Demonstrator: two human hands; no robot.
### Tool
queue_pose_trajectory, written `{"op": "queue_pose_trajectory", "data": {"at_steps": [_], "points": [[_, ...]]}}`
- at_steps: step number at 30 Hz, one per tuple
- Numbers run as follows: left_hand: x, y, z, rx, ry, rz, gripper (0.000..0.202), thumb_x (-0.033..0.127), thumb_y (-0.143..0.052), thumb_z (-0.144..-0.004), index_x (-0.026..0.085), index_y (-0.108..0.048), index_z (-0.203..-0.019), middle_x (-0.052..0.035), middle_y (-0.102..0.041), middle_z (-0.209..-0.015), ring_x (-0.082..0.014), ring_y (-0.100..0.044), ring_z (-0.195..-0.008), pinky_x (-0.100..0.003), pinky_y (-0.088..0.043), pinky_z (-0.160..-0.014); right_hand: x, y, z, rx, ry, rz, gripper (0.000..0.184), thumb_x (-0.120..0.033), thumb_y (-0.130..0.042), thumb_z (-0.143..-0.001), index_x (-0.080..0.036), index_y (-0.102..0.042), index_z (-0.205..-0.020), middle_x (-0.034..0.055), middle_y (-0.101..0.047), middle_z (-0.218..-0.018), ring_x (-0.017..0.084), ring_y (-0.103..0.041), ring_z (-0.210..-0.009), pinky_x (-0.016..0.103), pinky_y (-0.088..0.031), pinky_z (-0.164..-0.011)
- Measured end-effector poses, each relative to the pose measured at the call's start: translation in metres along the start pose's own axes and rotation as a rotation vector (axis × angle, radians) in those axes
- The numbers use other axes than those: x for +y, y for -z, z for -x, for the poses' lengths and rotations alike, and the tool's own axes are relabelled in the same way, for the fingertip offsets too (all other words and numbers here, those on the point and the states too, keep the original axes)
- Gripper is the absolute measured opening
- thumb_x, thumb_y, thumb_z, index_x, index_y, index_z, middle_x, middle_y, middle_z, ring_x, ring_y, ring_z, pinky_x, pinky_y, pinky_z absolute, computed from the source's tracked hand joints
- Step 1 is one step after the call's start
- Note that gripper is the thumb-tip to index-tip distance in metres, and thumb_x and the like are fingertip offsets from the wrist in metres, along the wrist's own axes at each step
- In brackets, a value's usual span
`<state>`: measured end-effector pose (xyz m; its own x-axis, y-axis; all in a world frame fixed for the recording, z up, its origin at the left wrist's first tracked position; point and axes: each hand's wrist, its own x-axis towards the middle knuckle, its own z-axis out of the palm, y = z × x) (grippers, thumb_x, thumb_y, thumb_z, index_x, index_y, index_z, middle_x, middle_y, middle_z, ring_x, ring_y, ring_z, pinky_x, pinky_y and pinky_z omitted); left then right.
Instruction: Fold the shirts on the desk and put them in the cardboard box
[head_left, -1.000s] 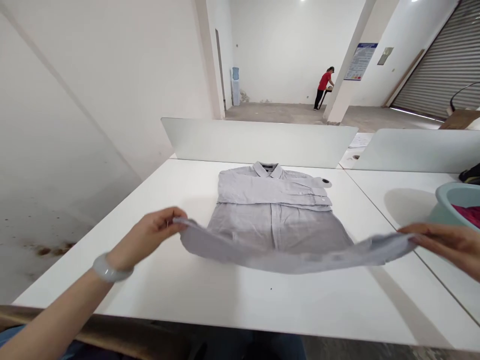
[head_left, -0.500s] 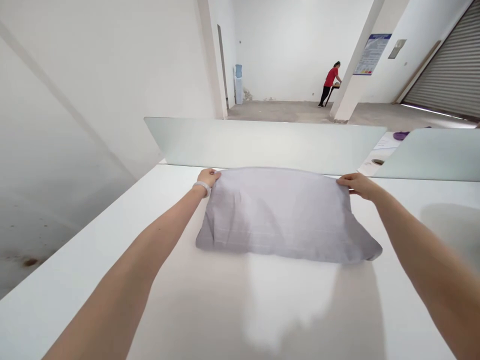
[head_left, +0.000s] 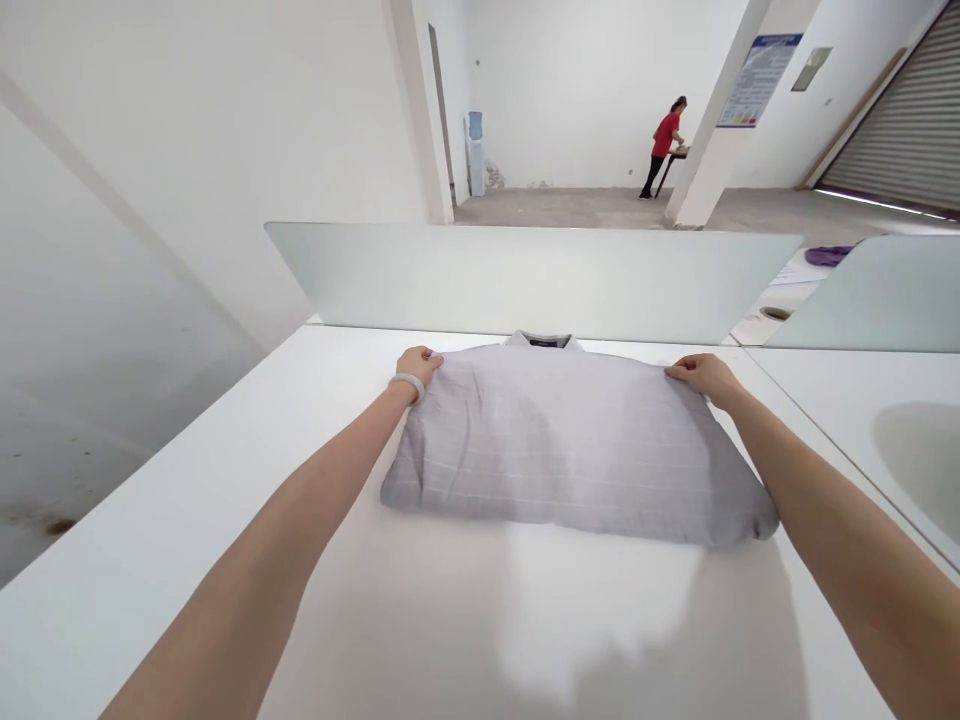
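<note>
A light grey shirt [head_left: 570,440] with faint pale stripes lies folded over on the white table [head_left: 420,620]. Its collar [head_left: 546,342], with a dark label inside, shows at the far edge. My left hand [head_left: 417,366] pinches the shirt's upper left corner; a pale bracelet rings that wrist. At the upper right corner, my right hand [head_left: 705,378] grips the fabric between thumb and fingers. The shirt's near edge is a rounded fold, and its right lower corner is bunched close to my right forearm.
A frosted glass divider [head_left: 525,280] stands along the table's far edge, a second panel [head_left: 885,300] to its right. Between them sit a purple item [head_left: 829,256] and a roll of tape [head_left: 775,313]. Farther back, a person in red [head_left: 666,135] leans over a small table.
The shirt's top edge has come down toward me, and the collar now shows behind it. Both hands still hold the corners. The head view has shifted slightly.
</note>
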<state>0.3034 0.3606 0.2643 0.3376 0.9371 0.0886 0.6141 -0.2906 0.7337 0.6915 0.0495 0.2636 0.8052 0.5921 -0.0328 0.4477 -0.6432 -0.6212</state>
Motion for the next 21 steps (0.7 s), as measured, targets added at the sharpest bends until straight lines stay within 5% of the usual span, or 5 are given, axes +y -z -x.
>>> {"op": "queue_pose_trajectory", "data": {"at_steps": [5,11,16,21], "points": [[0.005,0.0,0.009,0.001,0.008,-0.081,0.027,0.029,-0.059,-0.081,0.015,-0.061,-0.104,-0.0103,-0.067,-0.1,-0.0216,-0.061,-0.095,-0.03,-0.043,-0.086,-0.006,-0.002,0.01,0.065,0.013,0.065,0.027,-0.033,-0.066,-0.075,-0.014,-0.066,-0.093,0.0114,-0.065,-0.097,0.02,-0.059,-0.083,0.031,-0.046,-0.07],[0.005,0.037,0.049,-0.192,0.12,0.091,0.06,0.037,-0.057,-0.086,0.016,-0.036,-0.138,-0.0144,-0.06,-0.116,-0.0199,-0.064,-0.089,-0.032,-0.051,-0.08,0.007,0.024,0.039,-0.153,-0.124,-0.194,0.033,-0.035,-0.069,-0.074,-0.014,-0.06,-0.098,0.0116,-0.067,-0.09,0.019,-0.062,-0.072,0.032,-0.054,-0.064],[-0.002,0.074,0.118,-0.324,0.211,0.306,0.069,0.032,-0.061,-0.084,0.015,-0.028,-0.141,-0.0161,-0.056,-0.122,-0.0145,-0.064,-0.08,-0.031,-0.055,-0.079,0.036,0.041,0.095,-0.235,-0.044,-0.366,0.045,-0.04,-0.071,-0.071,-0.02,-0.058,-0.108,0.0096,-0.067,-0.099,0.021,-0.063,-0.086,0.032,-0.055,-0.071],[-0.021,0.093,0.176,-0.36,0.252,0.342,0.062,0.041,-0.068,-0.074,0.015,-0.046,-0.126,-0.0109,-0.061,-0.108,-0.0183,-0.065,-0.083,-0.036,-0.056,-0.081,0.057,0.049,0.171,-0.23,0.004,-0.397,0.045,-0.055,-0.068,-0.07,-0.02,-0.063,-0.098,0.007,-0.065,-0.093,0.019,-0.061,-0.082,0.033,-0.054,-0.072]]}}
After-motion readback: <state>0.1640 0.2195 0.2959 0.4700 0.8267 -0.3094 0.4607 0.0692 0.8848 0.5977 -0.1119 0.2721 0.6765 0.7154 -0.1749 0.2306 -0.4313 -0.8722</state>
